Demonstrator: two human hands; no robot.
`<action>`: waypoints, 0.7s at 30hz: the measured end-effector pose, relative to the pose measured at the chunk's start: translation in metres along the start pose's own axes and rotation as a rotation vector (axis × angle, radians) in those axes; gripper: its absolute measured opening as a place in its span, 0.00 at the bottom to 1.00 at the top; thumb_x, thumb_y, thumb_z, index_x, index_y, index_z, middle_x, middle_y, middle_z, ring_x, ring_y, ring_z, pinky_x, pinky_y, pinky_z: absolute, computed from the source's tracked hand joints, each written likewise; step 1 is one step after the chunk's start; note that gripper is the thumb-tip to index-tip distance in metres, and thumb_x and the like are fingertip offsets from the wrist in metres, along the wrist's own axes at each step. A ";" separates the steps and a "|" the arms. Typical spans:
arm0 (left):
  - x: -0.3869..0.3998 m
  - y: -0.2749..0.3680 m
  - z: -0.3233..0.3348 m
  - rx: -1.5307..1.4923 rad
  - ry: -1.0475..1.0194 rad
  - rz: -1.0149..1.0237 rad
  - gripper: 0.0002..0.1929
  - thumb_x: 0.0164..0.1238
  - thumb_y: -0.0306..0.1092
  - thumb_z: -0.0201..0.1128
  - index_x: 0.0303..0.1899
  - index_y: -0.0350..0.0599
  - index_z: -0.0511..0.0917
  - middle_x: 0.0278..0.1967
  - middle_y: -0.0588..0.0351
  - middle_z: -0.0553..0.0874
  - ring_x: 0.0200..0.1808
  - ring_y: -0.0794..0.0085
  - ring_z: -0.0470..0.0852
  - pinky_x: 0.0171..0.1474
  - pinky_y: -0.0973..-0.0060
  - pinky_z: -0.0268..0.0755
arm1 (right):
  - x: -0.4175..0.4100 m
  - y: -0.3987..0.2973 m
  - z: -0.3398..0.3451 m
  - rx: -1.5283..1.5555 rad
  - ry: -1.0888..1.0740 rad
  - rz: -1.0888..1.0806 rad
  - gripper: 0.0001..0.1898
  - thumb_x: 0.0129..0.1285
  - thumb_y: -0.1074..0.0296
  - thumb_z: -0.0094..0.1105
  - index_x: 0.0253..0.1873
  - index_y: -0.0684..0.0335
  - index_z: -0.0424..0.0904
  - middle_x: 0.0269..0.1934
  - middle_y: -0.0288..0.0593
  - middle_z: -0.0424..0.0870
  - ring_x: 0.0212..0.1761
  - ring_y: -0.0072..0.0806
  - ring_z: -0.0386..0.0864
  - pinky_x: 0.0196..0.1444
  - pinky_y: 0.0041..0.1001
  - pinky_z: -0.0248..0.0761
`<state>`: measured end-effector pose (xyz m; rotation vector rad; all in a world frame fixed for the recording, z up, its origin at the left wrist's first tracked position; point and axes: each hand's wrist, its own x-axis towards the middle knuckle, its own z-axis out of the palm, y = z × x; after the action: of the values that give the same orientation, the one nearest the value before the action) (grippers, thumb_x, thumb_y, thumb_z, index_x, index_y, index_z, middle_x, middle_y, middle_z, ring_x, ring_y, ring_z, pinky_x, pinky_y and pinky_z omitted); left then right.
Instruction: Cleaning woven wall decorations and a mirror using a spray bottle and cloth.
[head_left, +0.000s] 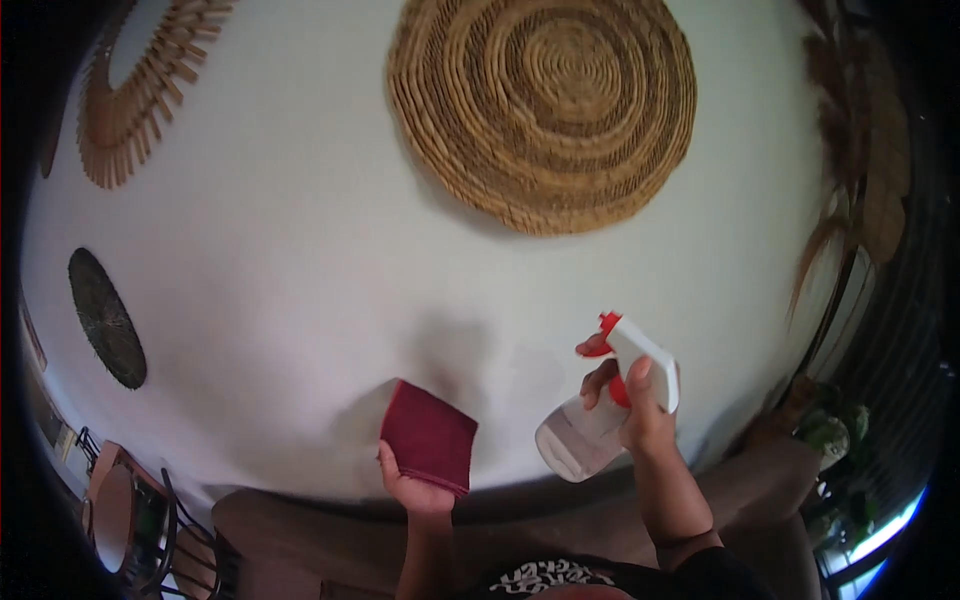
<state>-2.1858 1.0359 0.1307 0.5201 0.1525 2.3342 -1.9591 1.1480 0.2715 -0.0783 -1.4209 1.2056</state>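
My left hand (420, 491) holds a folded dark red cloth (431, 439) by its lower edge, in front of the pale wall (300, 300). To the right, my right hand (645, 405) grips a clear spray bottle (577, 442) around its neck. The bottle has a white spray head (649, 352) with a red nozzle and red trigger, and a finger rests at the trigger. Some liquid shows inside the tilted bottle. Its nozzle points up and to the left. The cloth and the bottle are apart.
A large round woven wall hanging (555, 112) is above my hands. At the left hang a wood-framed mirror (135, 105) and a dark woven disc (107, 319). Below runs a brown sofa (300, 532). Chairs and a round table (112, 517) stand lower left; plants (832, 427) are at right.
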 end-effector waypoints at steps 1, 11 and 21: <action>0.006 0.001 0.010 0.003 -0.029 0.080 0.28 0.82 0.52 0.46 0.72 0.44 0.66 0.70 0.50 0.73 0.70 0.54 0.72 0.70 0.50 0.66 | 0.013 -0.014 0.007 -0.030 0.079 -0.016 0.33 0.72 0.42 0.56 0.60 0.74 0.76 0.43 0.51 0.84 0.25 0.26 0.79 0.30 0.26 0.72; 0.133 0.000 0.205 0.787 -0.581 1.215 0.35 0.82 0.57 0.42 0.75 0.36 0.59 0.77 0.46 0.60 0.79 0.51 0.57 0.78 0.57 0.48 | 0.024 -0.025 0.015 -0.063 0.133 0.038 0.34 0.70 0.40 0.59 0.58 0.73 0.78 0.42 0.48 0.85 0.23 0.26 0.78 0.28 0.26 0.71; 0.211 -0.075 0.306 1.955 -0.714 1.640 0.33 0.70 0.43 0.60 0.76 0.64 0.63 0.80 0.52 0.55 0.81 0.43 0.47 0.79 0.42 0.39 | -0.003 -0.007 -0.018 -0.108 0.227 0.108 0.32 0.70 0.42 0.60 0.56 0.76 0.78 0.42 0.49 0.85 0.24 0.26 0.79 0.28 0.26 0.71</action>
<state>-2.1502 1.2225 0.4590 3.1538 2.4226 1.8634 -1.9405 1.1540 0.2696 -0.3604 -1.2940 1.1673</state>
